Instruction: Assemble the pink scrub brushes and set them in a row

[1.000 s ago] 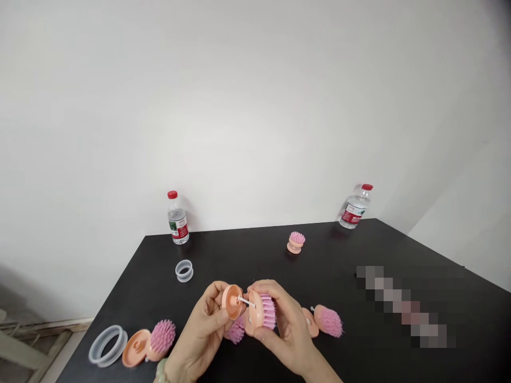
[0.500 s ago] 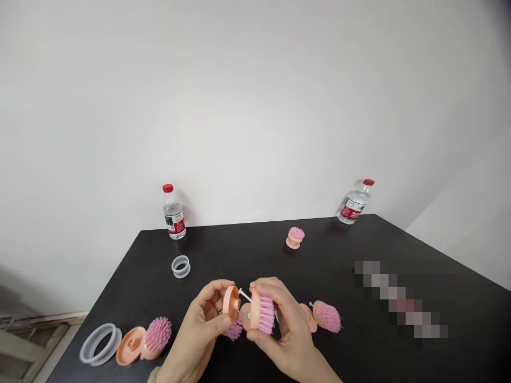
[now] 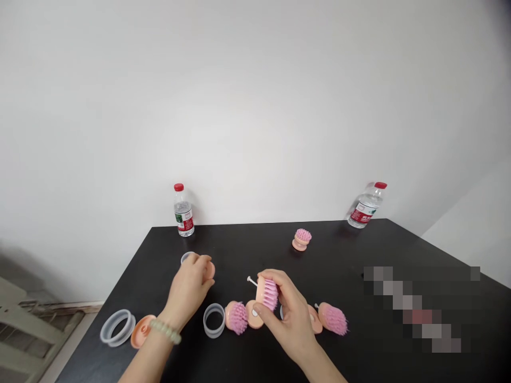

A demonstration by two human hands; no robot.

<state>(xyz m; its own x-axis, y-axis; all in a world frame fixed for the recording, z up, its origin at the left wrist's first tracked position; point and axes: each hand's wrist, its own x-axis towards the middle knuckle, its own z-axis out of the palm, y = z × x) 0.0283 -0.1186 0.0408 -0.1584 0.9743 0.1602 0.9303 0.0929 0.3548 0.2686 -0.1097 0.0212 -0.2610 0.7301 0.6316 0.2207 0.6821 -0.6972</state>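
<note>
My right hand [image 3: 289,314] grips a scrub brush head [image 3: 268,292] by its peach base and pink bristles; a thin white stem [image 3: 252,280] sticks out of the base to the left. My left hand [image 3: 189,284], a bead bracelet at its wrist, pinches a round peach cap [image 3: 209,271]. Right behind that hand is a translucent ring [image 3: 186,256], mostly hidden; whether they touch I cannot tell. Below the right hand lie a peach disc [image 3: 254,315], another pink brush head [image 3: 237,317] and a clear ring [image 3: 214,321].
Far left on the black table [image 3: 235,244] are a large translucent ring [image 3: 117,327] and a peach cap [image 3: 142,332]. To the right lies a brush head [image 3: 334,319] beside a peach disc [image 3: 315,320]. An assembled brush [image 3: 302,239] and two water bottles [image 3: 184,213] stand toward the wall.
My left hand has carried the peach cap away from the brush head, left and back to the translucent ring. My right hand still holds the brush head. The view has shifted slightly.
</note>
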